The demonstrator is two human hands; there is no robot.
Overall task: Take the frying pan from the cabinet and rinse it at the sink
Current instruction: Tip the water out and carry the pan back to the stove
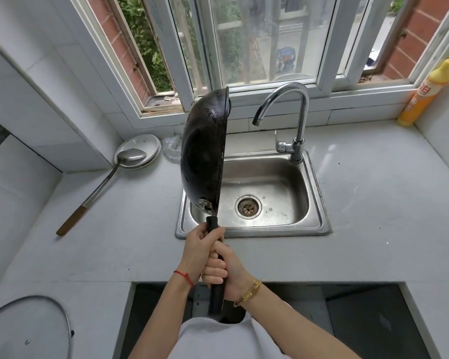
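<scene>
Wok [205,151] out of cabinet, held on edge over left rim of sink [319,224], fingers of left hand [200,251] and right hand [224,268] wrapped round handle; judged pre-rinse or draining, dry faucet [283,107] to open next.

The black frying pan [204,151] stands on edge, handle toward the person, above the steel sink [314,224].

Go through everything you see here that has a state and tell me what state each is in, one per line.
Black frying pan: tipped on edge, held over the steel sink.
Left hand: grips the pan's black handle.
Right hand: grips the handle, below the left.
Chrome tap: no water running.
Sink drain: unplugged, debris in strainer.
Yellow detergent bottle: upright, capped.
Steel ladle: bowl resting on plate.
</scene>
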